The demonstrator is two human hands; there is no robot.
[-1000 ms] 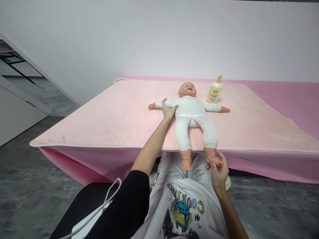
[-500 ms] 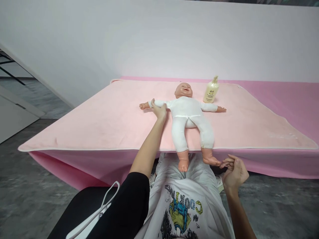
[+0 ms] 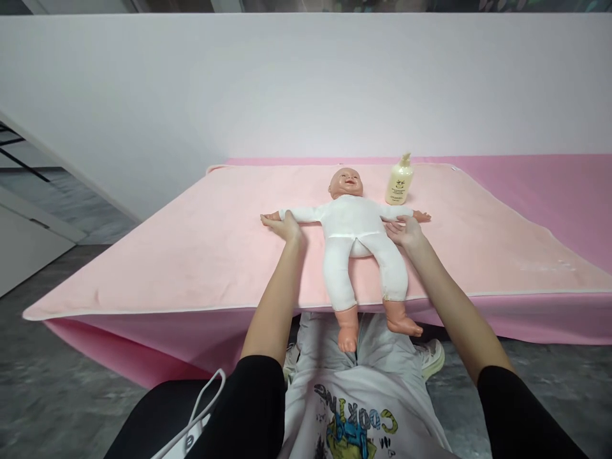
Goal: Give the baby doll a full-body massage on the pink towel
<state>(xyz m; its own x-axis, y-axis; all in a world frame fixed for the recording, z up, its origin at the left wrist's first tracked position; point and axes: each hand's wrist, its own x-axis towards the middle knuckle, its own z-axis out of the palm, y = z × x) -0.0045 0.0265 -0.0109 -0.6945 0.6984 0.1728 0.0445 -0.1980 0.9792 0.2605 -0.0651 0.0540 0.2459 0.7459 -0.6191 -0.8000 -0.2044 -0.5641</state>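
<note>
A baby doll (image 3: 352,217) in a white cloth body lies on its back, arms spread, its feet over the table's front edge. My left hand (image 3: 285,228) is at the doll's arm on the left, fingers reaching under its forearm and hand, thumb by the sleeve. On the other side, my right hand (image 3: 405,232) has its fingers curled at the underside of the doll's other forearm, with the thumb close to the sleeve. A pale yellow pump bottle (image 3: 398,183) stands upright just behind that arm.
A light pink mat (image 3: 201,255) covers most of the pink-draped table (image 3: 564,197). Behind it rises a white wall panel (image 3: 296,83). My legs (image 3: 315,344) are under the front edge, and a white cord (image 3: 198,414) hangs by my left arm.
My right hand has risen from beside the doll's foot to its forearm. My left hand has slid outward along the doll's arm towards its hand. The view has shifted slightly.
</note>
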